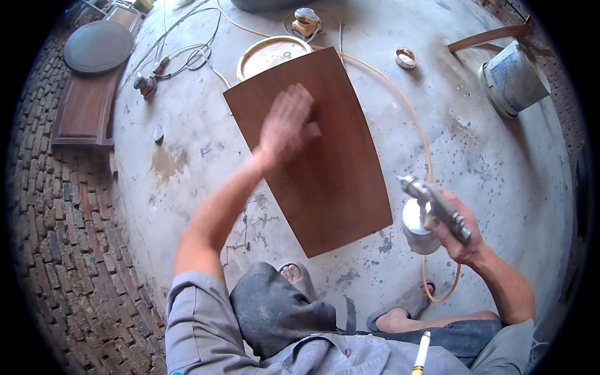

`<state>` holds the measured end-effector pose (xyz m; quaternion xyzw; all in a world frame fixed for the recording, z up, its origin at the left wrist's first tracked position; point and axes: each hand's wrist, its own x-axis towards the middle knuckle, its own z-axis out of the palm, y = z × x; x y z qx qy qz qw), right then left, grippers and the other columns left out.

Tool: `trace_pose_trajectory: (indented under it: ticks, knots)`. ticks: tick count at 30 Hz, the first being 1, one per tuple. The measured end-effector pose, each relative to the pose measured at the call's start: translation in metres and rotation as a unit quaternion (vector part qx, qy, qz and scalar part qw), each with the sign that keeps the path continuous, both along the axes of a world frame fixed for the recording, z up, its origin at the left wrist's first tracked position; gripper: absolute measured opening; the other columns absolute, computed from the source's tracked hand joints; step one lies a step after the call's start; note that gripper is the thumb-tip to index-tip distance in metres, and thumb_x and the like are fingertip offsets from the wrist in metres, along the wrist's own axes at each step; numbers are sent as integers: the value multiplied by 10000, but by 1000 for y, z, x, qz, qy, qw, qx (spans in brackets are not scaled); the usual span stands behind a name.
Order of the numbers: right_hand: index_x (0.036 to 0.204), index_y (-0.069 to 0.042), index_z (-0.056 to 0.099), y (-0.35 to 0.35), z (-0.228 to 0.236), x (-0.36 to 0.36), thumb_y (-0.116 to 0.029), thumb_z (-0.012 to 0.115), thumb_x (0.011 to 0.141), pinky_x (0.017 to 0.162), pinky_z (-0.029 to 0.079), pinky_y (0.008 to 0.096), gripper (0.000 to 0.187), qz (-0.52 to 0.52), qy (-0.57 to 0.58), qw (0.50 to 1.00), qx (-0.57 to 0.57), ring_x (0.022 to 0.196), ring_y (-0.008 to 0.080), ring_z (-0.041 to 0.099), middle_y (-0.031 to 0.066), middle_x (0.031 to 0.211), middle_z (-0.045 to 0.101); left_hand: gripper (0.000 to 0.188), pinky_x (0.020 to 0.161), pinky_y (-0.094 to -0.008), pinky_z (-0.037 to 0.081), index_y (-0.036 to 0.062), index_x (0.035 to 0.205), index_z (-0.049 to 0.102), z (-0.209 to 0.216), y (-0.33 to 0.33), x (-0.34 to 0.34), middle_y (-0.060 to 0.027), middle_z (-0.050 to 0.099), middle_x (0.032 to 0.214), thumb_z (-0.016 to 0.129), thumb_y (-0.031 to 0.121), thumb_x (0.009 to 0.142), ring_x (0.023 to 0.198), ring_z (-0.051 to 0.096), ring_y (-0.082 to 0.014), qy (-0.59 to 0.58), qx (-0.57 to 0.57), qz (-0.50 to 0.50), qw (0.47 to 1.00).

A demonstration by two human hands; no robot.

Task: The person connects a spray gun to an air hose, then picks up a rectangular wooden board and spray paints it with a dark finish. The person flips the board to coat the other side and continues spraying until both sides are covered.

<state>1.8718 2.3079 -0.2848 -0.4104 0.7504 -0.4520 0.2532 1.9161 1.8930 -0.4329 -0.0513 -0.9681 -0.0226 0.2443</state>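
A reddish-brown wooden panel [331, 169] with slightly curved long sides lies before me, its far end overlapping a round pale lid or tub [250, 62]. Over the upper part of this panel is my left hand [289, 122], fingers stretched and a little blurred. It looks laid on the wood, though contact is hard to judge. My right hand [461, 234] grips a metal spray gun [440, 209] to the right of the panel. A silvery cup [417, 228] hangs under the gun, and its nozzle points toward the panel. An orange air hose [420, 128] runs across the floor and loops below the gun.
Left, a dark round board [98, 47] and a brown wooden piece [84, 112] rest by the brick paving [69, 231]. Sanders [306, 22] and cables lie at the back. A tape roll [405, 57], a stained bucket [515, 78] and a wooden frame [487, 37] stand right.
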Motion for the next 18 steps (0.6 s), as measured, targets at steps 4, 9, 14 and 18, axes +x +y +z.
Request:
trace_pose_trajectory:
  ticks: [4, 9, 14, 18]
  knots:
    - [1462, 10, 440, 3, -1, -3, -170, 569, 1006, 627, 447, 204, 507, -106, -145, 984, -3, 721, 45, 517, 10, 890, 607, 720, 1225, -499, 252, -51, 1460, 427, -3, -60, -40, -237, 428, 1531, 618, 413, 945, 1455, 363, -379, 92, -42, 139, 985]
    - [1469, -1, 436, 5, 11, -10, -235, 574, 1023, 637, 429, 221, 522, -154, -122, 979, 49, 722, 53, 503, 0, 863, 600, 768, 1240, -446, 265, 37, 1483, 448, -70, 126, 13, -138, 379, 1584, 663, 463, 880, 1463, 358, -300, -173, 52, -246, 952]
    - [1468, 15, 433, -1, -3, -8, -211, 593, 1021, 728, 484, 246, 526, -91, -101, 990, 27, 822, 97, 573, 40, 937, 636, 697, 1298, -397, 80, 119, 1561, 370, -132, 173, 103, -34, 242, 1672, 496, 489, 984, 1552, 171, -192, -235, -208, -483, 817]
    - [1469, 29, 440, 19, -5, -2, -161, 615, 992, 849, 498, 274, 543, -63, -109, 991, 47, 898, 130, 609, 76, 996, 657, 627, 1235, -465, 251, 44, 1453, 486, -70, 86, 75, -103, 427, 1561, 677, 287, 908, 1469, 355, -321, -307, 143, -310, 888]
